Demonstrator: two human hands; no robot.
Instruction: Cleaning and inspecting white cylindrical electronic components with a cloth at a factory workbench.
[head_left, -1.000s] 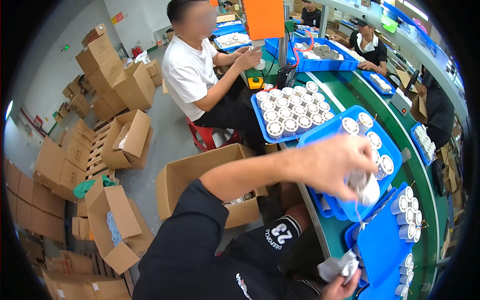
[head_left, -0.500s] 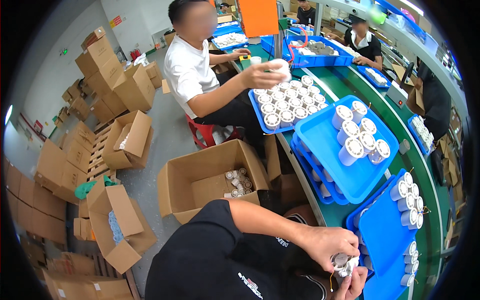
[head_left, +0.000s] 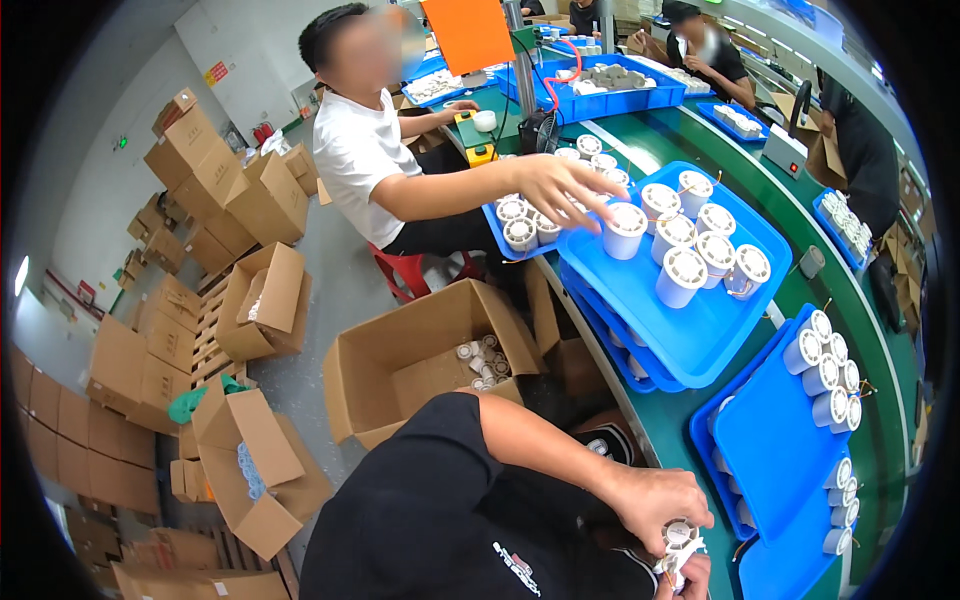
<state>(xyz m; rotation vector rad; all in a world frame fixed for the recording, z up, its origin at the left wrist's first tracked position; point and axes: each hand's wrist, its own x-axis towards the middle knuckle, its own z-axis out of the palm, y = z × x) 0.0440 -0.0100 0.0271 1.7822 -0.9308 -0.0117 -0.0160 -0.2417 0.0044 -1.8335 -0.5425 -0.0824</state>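
Open box (head_left: pixel 420 365): on the floor at left, small white spools inside.
Left hand (head_left: pixel 655 500): closed over a white spool (head_left: pixel 680 535), low by the table (head_left: pixel 880 340) edge.
Right hand (head_left: pixel 690 578): grips the same spool from below.
Blue tray (head_left: pixel 775 450): just right, white spools along its far edge.

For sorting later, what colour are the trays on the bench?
Blue trays, on a green bench; seen in the head view.
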